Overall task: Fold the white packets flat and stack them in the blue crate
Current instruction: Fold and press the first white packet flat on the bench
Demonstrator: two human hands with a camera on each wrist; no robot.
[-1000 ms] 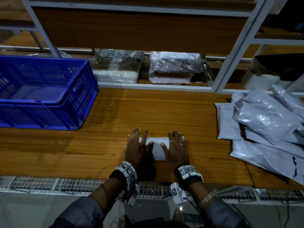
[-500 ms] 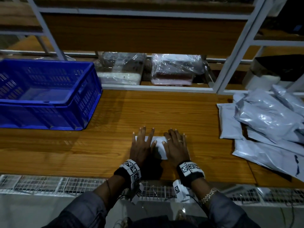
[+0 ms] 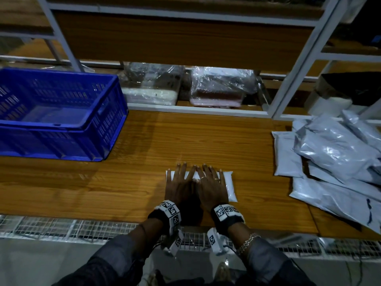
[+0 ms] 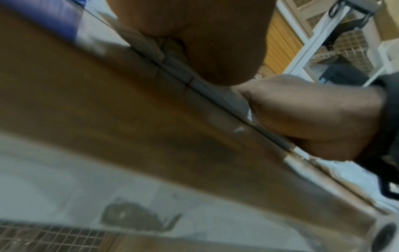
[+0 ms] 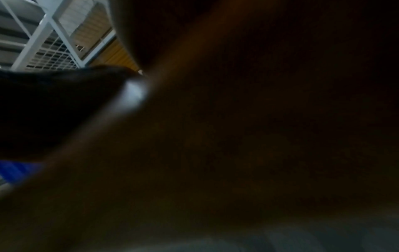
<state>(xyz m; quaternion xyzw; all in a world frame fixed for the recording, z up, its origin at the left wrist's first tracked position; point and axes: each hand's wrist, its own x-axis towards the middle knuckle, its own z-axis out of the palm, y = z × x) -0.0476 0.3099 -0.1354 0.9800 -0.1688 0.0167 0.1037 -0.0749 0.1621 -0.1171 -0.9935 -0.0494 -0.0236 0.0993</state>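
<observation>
Folded packet (image 3: 229, 185) pressed flat on table (image 3: 127, 182) by left hand (image 3: 179, 187) and right hand (image 3: 212, 187), fingers straight, nothing gripped. Next, likely: packet to be lifted, carried left into blue crate (image 3: 111, 120).

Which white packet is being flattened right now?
The folded packet at the front of the table, under both flat hands; the others lie loose in the pile at right.
</observation>
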